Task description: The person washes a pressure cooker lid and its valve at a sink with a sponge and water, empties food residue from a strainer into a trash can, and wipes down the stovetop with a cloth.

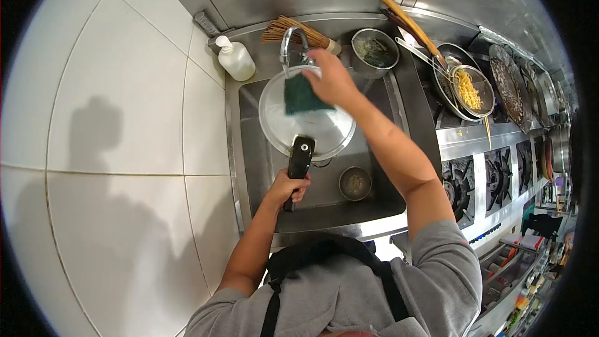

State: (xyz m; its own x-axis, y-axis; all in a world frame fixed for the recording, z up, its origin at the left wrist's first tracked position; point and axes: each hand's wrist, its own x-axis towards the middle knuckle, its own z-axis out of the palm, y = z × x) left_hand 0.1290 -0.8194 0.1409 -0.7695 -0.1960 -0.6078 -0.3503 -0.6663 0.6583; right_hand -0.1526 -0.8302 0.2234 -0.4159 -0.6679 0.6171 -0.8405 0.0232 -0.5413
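A light metal pan [269, 115] sits over the sink under the running-water tap [293, 40], its inside facing up. My left hand [288, 187] is wrapped round the pan's black handle [301, 156], near its end. Over the pan's far side, my right hand [334, 80] holds a dark green scouring pad [304, 97] at its edge. The fingers of that hand are close beside the tap; I cannot tell whether they touch it. Part of the pad hangs over the pan.
In the sink [268, 203] lies a small round strainer [355, 184]. Behind are a soap pump bottle [236, 59], a bamboo brush [306, 32] and a metal bowl [375, 50]. To the right, a sieve of yellow strips [468, 89] rests by the stove burners [458, 187].
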